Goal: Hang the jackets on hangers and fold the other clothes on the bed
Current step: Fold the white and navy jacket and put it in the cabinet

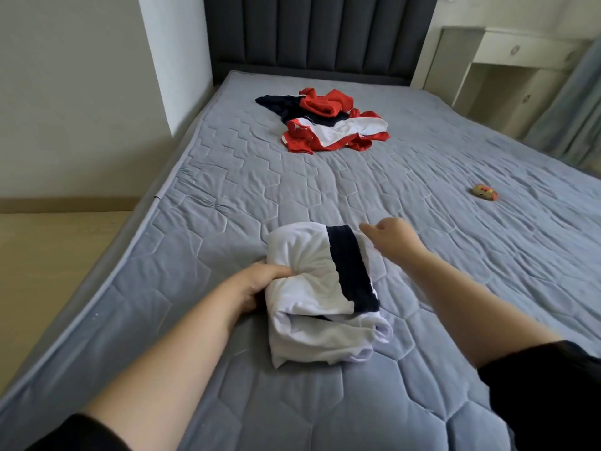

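Finishing the fold, it seems: flatten the folded white cloth bundle with a navy band [312, 288], squaring edges before release | left hand [260, 284] grips its left edge | right hand [392, 239] loose-fingered, holding nothing, just beside its far right corner | bundle lies between both hands on the grey quilted bed [227, 177]

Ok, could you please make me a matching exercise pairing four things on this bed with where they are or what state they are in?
Things:
1. white bundle
2. red pile
3. toy
4. right hand

Places or states:
a. alone at the right side of the bed
b. near the headboard
c. gripped by the left hand
d. open, fingers loose

Pairs: 1-c, 2-b, 3-a, 4-d.
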`<state>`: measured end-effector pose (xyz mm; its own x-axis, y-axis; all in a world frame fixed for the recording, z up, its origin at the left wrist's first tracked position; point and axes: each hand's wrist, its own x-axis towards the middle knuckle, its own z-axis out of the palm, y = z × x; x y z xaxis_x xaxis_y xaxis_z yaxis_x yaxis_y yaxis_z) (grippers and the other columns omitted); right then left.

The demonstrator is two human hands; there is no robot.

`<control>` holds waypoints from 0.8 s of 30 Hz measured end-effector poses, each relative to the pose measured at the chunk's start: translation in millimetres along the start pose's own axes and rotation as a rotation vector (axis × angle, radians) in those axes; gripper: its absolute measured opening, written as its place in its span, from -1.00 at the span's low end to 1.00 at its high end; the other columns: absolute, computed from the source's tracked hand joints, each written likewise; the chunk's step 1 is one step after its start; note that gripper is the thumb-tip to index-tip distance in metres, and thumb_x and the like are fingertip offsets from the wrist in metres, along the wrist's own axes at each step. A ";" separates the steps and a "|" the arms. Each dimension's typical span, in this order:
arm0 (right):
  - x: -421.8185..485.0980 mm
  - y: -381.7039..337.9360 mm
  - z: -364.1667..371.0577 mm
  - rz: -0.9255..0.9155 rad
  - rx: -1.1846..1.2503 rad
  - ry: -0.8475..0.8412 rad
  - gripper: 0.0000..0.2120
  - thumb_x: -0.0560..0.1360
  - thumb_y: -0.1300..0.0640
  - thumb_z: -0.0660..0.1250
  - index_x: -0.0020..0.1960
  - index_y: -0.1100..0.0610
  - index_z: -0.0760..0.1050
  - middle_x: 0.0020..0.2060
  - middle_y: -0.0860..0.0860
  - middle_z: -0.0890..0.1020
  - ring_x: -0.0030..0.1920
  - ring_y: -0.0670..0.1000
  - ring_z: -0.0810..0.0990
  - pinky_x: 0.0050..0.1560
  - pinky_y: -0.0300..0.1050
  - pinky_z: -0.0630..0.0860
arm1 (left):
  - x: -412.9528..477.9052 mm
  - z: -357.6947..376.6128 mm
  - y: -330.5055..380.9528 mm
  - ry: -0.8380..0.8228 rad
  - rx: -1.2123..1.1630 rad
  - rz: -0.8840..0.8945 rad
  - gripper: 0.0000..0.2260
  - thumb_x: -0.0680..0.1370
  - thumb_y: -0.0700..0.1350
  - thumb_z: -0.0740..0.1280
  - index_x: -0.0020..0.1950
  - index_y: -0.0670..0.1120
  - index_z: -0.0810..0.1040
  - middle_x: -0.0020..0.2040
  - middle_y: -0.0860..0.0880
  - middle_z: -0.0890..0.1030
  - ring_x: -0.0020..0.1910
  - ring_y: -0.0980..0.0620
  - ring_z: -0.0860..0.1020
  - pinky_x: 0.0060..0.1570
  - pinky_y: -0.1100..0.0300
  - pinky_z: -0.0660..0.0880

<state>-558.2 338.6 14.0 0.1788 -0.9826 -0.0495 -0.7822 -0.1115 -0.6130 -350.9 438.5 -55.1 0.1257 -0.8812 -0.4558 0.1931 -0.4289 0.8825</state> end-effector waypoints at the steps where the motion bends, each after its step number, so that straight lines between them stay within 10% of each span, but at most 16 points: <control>1: 2.3 3.3 2.4 0.076 0.011 -0.044 -0.56 0.55 -0.11 0.23 -0.33 0.22 0.43 -0.43 0.08 0.50 -0.40 0.06 0.46 -0.39 -0.16 0.37 | -0.6 -0.8 -0.1 -0.026 0.009 0.000 -0.55 0.29 -0.26 0.42 0.18 -0.25 0.54 0.00 -0.20 0.66 -0.07 -0.10 0.64 -0.15 0.12 0.55; 8: 4.1 -8.0 10.0 0.113 0.082 0.059 -0.49 0.52 -0.14 0.28 -0.40 0.11 0.14 -0.50 -0.01 0.24 -0.50 -0.03 0.22 -0.45 -0.14 0.15 | -4.4 1.9 2.8 -0.131 0.150 0.046 -0.41 0.21 -0.17 0.43 0.25 -0.19 0.51 0.10 -0.15 0.64 0.10 -0.09 0.60 0.11 0.06 0.53; 12: 0.1 -18.8 16.8 0.227 0.154 -0.056 -0.63 0.49 -0.09 0.35 -0.19 0.20 0.37 -0.38 0.02 0.42 -0.39 -0.02 0.39 -0.44 -0.17 0.25 | -7.4 2.1 1.5 -0.184 0.185 0.022 -0.41 0.24 -0.20 0.41 0.29 -0.16 0.47 0.12 -0.14 0.63 0.12 -0.08 0.60 0.12 0.07 0.52; 18: 0.6 1.7 25.4 0.506 0.690 -0.005 -0.80 0.45 0.34 0.21 -0.32 0.18 0.31 -0.41 0.07 0.33 -0.40 0.01 0.31 -0.33 -0.13 0.32 | -12.9 -5.4 -5.5 -0.222 0.045 0.043 -0.40 0.26 -0.30 0.38 0.31 -0.15 0.43 0.04 -0.15 0.64 -0.04 -0.07 0.65 -0.17 0.12 0.59; 24: -15.4 23.9 42.8 0.619 1.003 0.021 -0.88 0.39 0.31 0.24 -0.25 0.15 0.34 -0.55 0.02 0.27 -0.53 -0.01 0.21 -0.48 -0.21 0.17 | -10.7 -1.0 -9.1 -0.161 0.003 0.086 -0.29 0.23 -0.28 0.37 0.39 -0.06 0.37 0.20 -0.21 0.54 0.08 -0.16 0.58 -0.04 0.05 0.55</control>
<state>-554.0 357.4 -33.6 -0.0834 -0.8318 -0.5488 0.0884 0.5424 -0.8355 -353.1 452.1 -58.3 -0.0154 -0.9350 -0.3544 0.1856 -0.3509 0.9178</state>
